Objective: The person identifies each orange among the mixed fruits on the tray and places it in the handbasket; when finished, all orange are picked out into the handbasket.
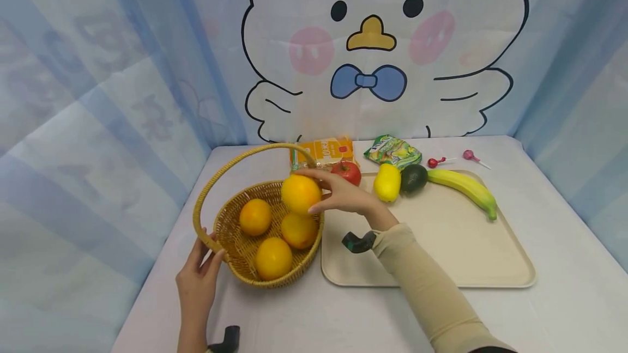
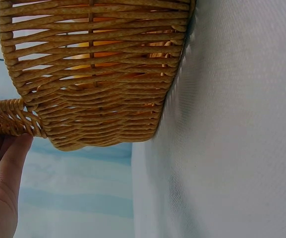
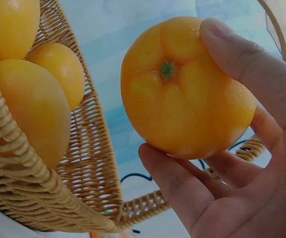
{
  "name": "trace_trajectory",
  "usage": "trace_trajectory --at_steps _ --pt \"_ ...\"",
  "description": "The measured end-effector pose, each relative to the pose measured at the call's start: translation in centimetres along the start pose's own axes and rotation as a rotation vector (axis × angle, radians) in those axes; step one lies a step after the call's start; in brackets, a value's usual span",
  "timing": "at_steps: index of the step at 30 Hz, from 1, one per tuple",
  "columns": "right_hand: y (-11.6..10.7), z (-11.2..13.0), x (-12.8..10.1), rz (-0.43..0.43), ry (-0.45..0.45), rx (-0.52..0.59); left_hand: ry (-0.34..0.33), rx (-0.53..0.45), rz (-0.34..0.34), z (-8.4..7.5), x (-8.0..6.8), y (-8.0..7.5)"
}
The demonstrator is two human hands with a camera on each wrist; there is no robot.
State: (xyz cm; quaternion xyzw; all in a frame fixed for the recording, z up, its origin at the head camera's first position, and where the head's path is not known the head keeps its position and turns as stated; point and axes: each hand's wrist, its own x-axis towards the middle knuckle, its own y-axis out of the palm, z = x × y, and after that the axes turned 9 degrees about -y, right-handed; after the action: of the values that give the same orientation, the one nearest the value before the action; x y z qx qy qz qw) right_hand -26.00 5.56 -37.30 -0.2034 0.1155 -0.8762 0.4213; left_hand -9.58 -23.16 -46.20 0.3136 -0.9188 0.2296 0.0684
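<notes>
A woven wicker basket (image 1: 230,257) with a tall arched handle (image 1: 211,178) stands left of centre on the table. Three oranges lie inside it: one at the left (image 1: 255,217), one at the front (image 1: 273,258) and one at the right (image 1: 299,230). My right hand (image 1: 343,192) holds another orange (image 3: 182,89) between thumb and fingers, above the basket's right side; its green stem end shows in the right wrist view. With thumb and fingers, my left hand (image 1: 198,279) grips the base of the handle at the basket's left, seen too in the left wrist view.
A beige tray (image 1: 422,255) lies to the right. At its back edge are a tomato (image 1: 347,172), a yellow fruit (image 1: 387,183), an avocado (image 1: 414,179) and a banana (image 1: 463,187). Behind are an orange packet (image 1: 324,151), a green packet (image 1: 392,150) and two lollipops (image 1: 469,155).
</notes>
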Motion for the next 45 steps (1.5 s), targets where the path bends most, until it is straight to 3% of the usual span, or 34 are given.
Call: trace_trajectory --at_steps 5,11,18,24,45 --pt "0.8 0.7 0.7 0.007 0.021 -0.033 0.008 -0.011 -0.003 -0.2 0.1 -0.1" --pt "1.5 -0.1 2.0 -0.003 0.081 -0.063 0.019 -0.044 0.012 -0.2 0.1 -0.1" --pt "1.7 -4.2 4.0 0.006 0.085 -0.146 0.022 -0.055 0.013 -0.2 0.2 -0.2" --pt "2.2 -4.9 5.0 0.019 0.078 -0.184 0.016 -0.047 0.008 -0.1 0.2 -0.1" --pt "2.6 -5.7 5.8 0.024 0.159 -0.231 0.034 -0.022 0.003 -0.3 0.2 -0.2"
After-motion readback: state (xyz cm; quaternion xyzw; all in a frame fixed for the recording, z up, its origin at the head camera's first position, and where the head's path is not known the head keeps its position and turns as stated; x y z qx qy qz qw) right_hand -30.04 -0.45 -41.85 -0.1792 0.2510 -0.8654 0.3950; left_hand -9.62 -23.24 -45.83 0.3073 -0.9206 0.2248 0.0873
